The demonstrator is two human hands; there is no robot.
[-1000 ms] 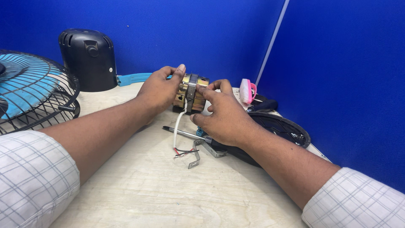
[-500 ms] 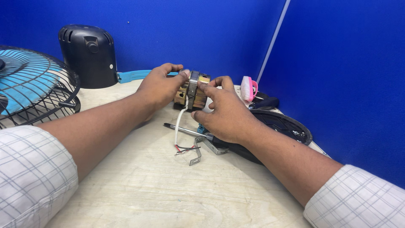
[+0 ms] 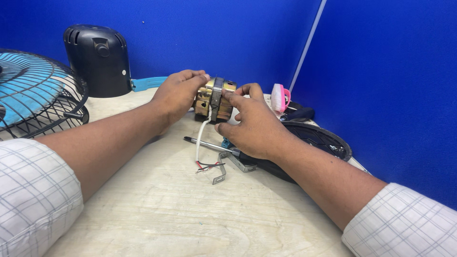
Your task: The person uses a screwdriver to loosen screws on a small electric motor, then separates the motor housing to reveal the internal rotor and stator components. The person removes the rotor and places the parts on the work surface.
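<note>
Left hand (image 3: 178,95) and right hand (image 3: 252,123) gripping fan motor (image 3: 214,99) — wires (image 3: 203,152) trailing, screwdriver (image 3: 209,144) beside

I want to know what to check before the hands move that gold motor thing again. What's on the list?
1. Both hands on the motor: ok; left hand and right hand grip it from either side.
2. Motor resting on the table: cannot tell, the hands hide its base.
3. Loose wires free of the fingers: ok, they trail onto the table.
4. Screwdriver out of the way: not ok, it lies right below the right hand.
5. Fan cage clear of the elbows: ok.
</note>
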